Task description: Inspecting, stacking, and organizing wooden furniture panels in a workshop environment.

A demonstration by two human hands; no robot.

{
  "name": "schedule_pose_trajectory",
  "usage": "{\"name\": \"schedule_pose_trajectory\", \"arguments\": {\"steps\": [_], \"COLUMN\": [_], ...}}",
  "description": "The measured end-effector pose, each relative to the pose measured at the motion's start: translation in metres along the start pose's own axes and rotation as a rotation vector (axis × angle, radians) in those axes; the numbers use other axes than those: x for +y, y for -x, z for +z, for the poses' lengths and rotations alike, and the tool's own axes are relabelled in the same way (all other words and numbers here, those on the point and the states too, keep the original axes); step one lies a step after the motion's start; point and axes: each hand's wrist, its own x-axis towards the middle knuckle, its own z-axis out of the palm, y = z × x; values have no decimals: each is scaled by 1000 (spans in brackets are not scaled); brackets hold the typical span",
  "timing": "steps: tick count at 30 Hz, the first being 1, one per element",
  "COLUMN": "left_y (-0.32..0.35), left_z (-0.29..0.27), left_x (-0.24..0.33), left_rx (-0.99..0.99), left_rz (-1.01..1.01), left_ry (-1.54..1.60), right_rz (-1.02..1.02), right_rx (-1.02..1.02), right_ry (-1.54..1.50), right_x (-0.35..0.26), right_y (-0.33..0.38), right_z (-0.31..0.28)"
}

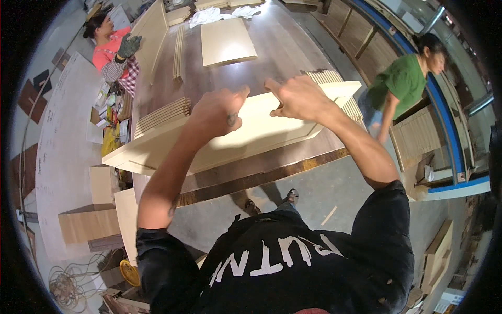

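A long cream-coloured wooden panel (272, 125) with a recessed face stands tilted on its edge near the front of the table. My left hand (218, 111) grips its upper edge left of the middle, thumb on the near face. To the right, my right hand (302, 99) is closed over the same edge, with thumb and forefinger showing; its other fingers are partly hidden. Behind the panel lie stacks of thin cream strips, one stack (164, 115) at the left and another stack (324, 77) at the right, both partly covered by it.
On the brown table (293, 42) lie a flat cream panel (227, 42), a bundle of strips (179, 52) and white cloths (222, 14). A gloved co-worker (112, 49) holds an upright panel (151, 36) at the left. Another person (400, 83) in green stands right, beside a blue-edged rack (444, 125).
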Motion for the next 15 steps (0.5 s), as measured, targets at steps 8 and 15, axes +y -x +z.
{"name": "schedule_pose_trajectory", "arguments": {"steps": [8,15], "left_y": [36,39], "left_z": [-6,-10], "left_x": [-25,-22], "left_rx": [115,85], "left_rz": [33,-56], "left_ry": [-77,-61], "right_rz": [-80,377], "right_rx": [-145,632], "right_ry": [-115,43], "right_x": [11,79], "right_y": [-7,47], "right_z": [-20,-131]}}
